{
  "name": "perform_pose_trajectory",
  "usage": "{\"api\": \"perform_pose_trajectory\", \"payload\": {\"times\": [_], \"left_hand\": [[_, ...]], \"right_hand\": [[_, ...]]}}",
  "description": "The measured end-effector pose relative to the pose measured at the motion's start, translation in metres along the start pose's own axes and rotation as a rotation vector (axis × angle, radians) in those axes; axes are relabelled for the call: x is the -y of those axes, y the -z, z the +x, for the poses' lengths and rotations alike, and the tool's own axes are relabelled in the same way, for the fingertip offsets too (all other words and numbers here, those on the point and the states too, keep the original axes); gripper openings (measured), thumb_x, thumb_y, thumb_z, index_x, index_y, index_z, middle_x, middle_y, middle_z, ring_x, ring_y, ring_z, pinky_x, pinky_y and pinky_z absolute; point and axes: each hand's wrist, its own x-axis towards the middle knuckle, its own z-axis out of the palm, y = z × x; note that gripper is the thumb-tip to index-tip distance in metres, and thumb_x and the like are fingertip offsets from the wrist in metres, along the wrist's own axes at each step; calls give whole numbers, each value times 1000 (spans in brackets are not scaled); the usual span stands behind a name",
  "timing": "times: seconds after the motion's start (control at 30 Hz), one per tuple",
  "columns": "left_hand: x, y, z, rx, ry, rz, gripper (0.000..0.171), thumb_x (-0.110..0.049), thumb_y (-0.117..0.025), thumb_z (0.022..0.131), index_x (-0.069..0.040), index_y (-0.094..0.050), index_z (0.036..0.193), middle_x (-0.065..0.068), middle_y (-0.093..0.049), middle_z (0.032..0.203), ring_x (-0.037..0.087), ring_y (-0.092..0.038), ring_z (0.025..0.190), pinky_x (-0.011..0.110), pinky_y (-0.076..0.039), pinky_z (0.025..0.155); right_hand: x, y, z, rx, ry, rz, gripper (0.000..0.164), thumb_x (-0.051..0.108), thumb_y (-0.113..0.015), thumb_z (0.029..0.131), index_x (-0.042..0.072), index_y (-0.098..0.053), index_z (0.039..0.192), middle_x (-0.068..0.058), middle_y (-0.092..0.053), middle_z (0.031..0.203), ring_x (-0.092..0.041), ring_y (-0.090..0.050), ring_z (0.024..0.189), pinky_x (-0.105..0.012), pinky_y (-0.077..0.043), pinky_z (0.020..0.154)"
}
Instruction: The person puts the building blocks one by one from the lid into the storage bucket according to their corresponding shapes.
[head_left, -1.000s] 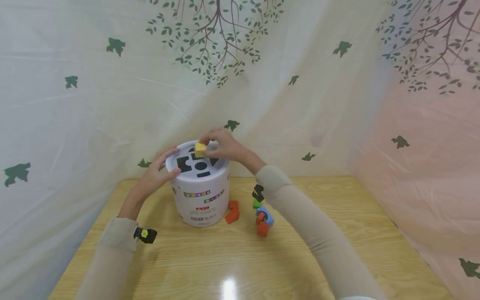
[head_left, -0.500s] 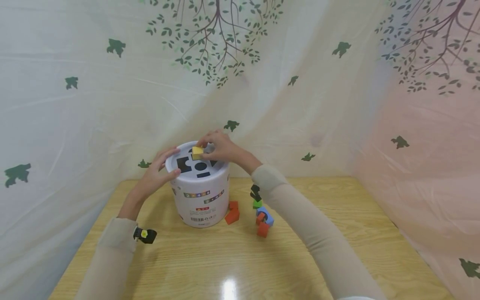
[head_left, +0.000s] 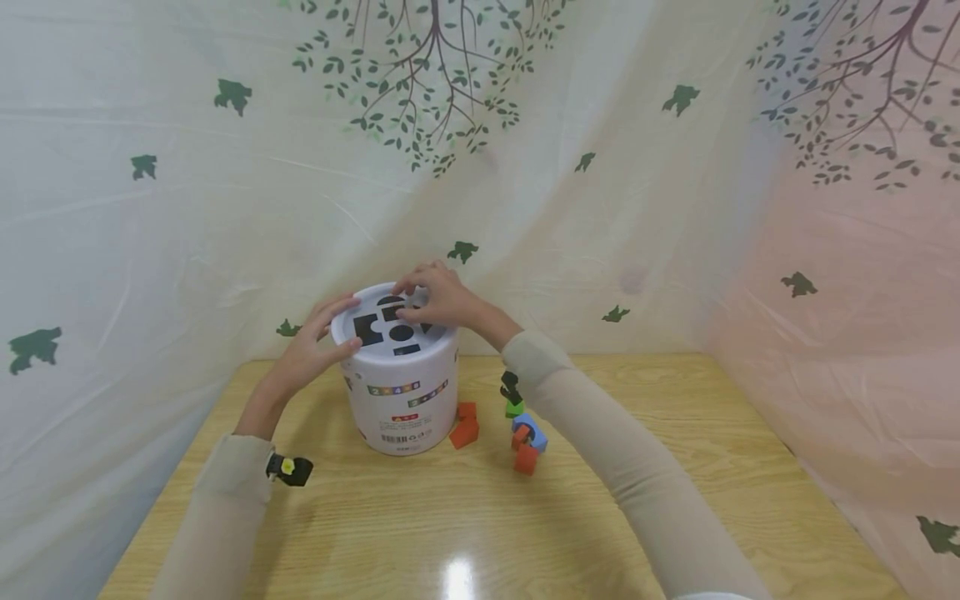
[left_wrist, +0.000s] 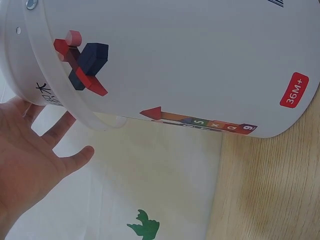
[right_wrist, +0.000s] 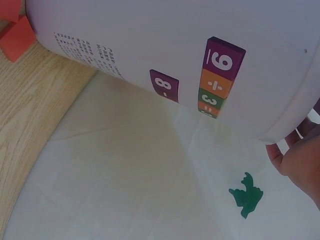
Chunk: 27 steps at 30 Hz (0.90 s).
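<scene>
A white cylindrical bucket (head_left: 401,408) stands on the wooden table, its lid (head_left: 422,337) pierced with dark shaped holes. My left hand (head_left: 315,337) rests on the lid's left rim, fingers and thumb spread; in the left wrist view, that hand (left_wrist: 30,160) shows fairly straight fingers against the bucket. Over the lid's far right part, my right hand (head_left: 442,298) has thumb and fingers apart around a square hole (head_left: 391,313), with no block visible between them. The right wrist view catches only part of this hand (right_wrist: 302,155) at the bucket's rim.
Right of the bucket lie red blocks (head_left: 465,432). Farther right are a blue arch-shaped block (head_left: 536,433), a green block (head_left: 514,409) and more red blocks (head_left: 526,459). A patterned cloth (head_left: 600,250) hangs behind the table.
The yellow block in my right hand moved left over the lid, then disappeared from view at the square hole. My right fingers now hold nothing visible. The left hand stayed at the rim.
</scene>
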Motion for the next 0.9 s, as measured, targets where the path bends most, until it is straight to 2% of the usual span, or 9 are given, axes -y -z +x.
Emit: {"api": "perform_pose_trajectory", "payload": {"times": [0.27,0.47,0.67,0.73,0.9], "left_hand": [[0,0,0,-2,1,0,73,-27,-65,96,-19,-32,161,12,-17,169,41,-15,155,75,-15,119],[0,-1,0,-6,5,-4,73,-27,-65,96,-18,-32,160,12,-17,169,42,-15,154,75,-15,120],[0,-1,0,-12,2,-13,73,-26,-66,96,-17,-32,160,13,-17,169,42,-15,154,75,-15,120],[0,-1,0,-12,-1,-16,73,-26,-66,96,-17,-32,160,13,-17,169,42,-15,154,75,-15,119],[0,-1,0,-9,-6,-22,73,-25,-66,96,-15,-32,160,14,-16,169,42,-14,155,76,-15,119]], "right_hand": [[-2,6,-2,-51,28,2,37,31,-76,91,16,-71,125,-4,-67,123,-20,-49,120,-42,-37,111],[-7,13,-10,-97,53,35,36,29,-78,89,14,-72,122,-6,-68,122,-22,-50,119,-43,-39,108],[-20,18,-26,-133,73,79,38,29,-79,88,12,-72,122,-6,-67,119,-23,-49,118,-44,-41,106],[-24,20,-33,-139,77,94,39,28,-79,88,11,-72,122,-6,-67,119,-23,-50,119,-47,-39,111],[-36,24,-55,-158,76,108,40,29,-79,88,11,-72,123,-7,-66,119,-23,-48,118,-50,-41,108]]}}
